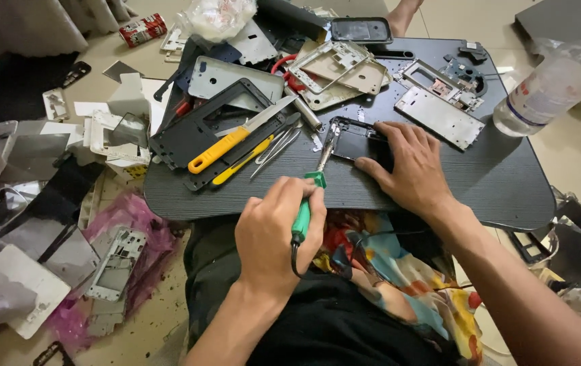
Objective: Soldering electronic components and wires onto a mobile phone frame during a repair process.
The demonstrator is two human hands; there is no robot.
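While the left hand [278, 234] gripped the green-handled soldering iron [308, 195], fingers wrapped tight around the handle, its metal tip reached up to the black phone body [356, 139] lying near the middle of the dark lap table [500, 176], a little back from the near edge. And the right hand [405, 166] was right there on it, palm down, fingers spread and pressed flat over the right part of that phone body, pinning it to the tabletop. The iron's black cord [295, 261] dropped off the near edge toward the person's lap, over a bright patterned cloth [405, 271].

Off to the left side of the table lay a knife with an orange handle [226, 148], blade pointing toward the far edge, a yellow-handled tool [241, 160] just beside it, and metal tweezers [275, 150] next to that, all resting on or against a black phone frame [199, 129]. Toward the far edge sat a pile of silver phone frames [338, 68], and nearer the far right corner a flat metal plate [439, 116]. A clear plastic bottle [548, 88] lay tilted just off the right edge. On the floor to the left, more phone shells [115, 264] and a pink plastic bag [134, 217] were scattered about.
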